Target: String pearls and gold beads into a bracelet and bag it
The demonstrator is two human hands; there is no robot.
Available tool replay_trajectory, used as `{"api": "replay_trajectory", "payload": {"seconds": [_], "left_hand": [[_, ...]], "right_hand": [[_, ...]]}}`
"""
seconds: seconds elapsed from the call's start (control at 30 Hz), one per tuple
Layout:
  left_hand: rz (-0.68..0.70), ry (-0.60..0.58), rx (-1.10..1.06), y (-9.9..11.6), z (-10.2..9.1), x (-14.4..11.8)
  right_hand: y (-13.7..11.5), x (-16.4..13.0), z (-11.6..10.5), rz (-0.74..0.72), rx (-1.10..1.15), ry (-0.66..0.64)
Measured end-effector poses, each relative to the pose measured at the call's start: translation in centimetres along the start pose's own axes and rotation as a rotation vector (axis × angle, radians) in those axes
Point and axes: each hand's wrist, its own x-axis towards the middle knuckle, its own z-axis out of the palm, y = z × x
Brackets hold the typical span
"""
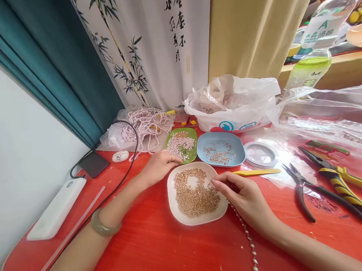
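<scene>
Pinching over gold beads (196,199), right hand (242,195), white dish (177,213) heaped, glossy.

You sit at home craft corner, jewellery-making setup: red table (152,246) against curtains (149,46), dishes of beads (195,197), pearl strands (145,125), pliers (301,188), plastic bags (237,97), drink bottle (315,49), power bank (58,208) beside wall.

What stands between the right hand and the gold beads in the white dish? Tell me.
Nothing visible does. The right hand is at the right rim of the white dish, fingertips pinched just above the gold beads. A beaded strand trails down from that hand toward the camera, clear of the dish.
</scene>
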Motion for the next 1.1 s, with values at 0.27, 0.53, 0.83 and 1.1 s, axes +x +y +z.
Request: {"api": "replay_trajectory", "payload": {"seconds": [0.27, 0.53, 0.83, 1.1], "left_hand": [[-0.234, 0.211, -0.33, -0.2, 0.7, 0.3], [-0.368, 0.123, -0.862, 2.3, 1.5, -0.1], [-0.477, -0.073, -1.25, 4.8, 3.3, -1.4], [-0.469, -0.068, -1.252, 5.0, 3.5, -1.4]], "right_hand": [[-0.2, 0.0, -0.1, 0.012, 0.03, -0.008], [-0.1, -0.1, -0.1, 0.012, 0.045, -0.01], [-0.9, -0.3, 0.0, -0.045, -0.025, -0.038], [-1.1, -0.4, 0.3, -0.095, -0.046, -0.062]]}}
